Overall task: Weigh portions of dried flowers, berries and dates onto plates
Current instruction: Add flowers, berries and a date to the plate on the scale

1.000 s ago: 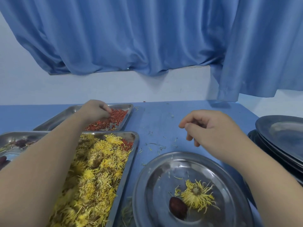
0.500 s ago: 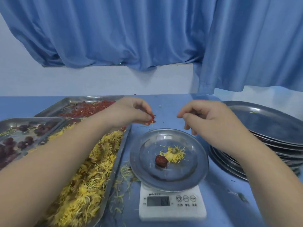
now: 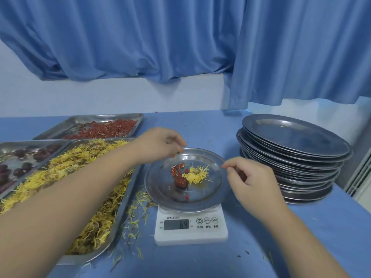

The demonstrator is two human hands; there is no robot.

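Fingers (image 3: 176, 151) of the left hand (image 3: 158, 143) hang loosely curled over the far-left rim of the plate (image 3: 186, 204) and nothing shows between them. On the right hand (image 3: 253, 179), beside the plate's right rim, thumb and forefinger tips meet; whether they pinch a berry I cannot tell.

The plate sits on the scale (image 3: 190, 235) at the table's (image 3: 200, 261) near middle and overhangs it all round. A knuckle resting on either rim would likely falsify the reading or tip the plate. The left forearm lies across the flower tray (image 3: 128, 201) and could drag petals off.

Counted on the plate:
- one date (image 3: 180, 181)
- one flower (image 3: 197, 173)
- a bunch of berries (image 3: 177, 169), perhaps seven, plus one stray (image 3: 187, 197)

Three trays line the left edge, the other two being the berry tray (image 3: 80, 119) and the date tray (image 3: 12, 145). One stack of plates (image 3: 293, 157) stands at the right edge.
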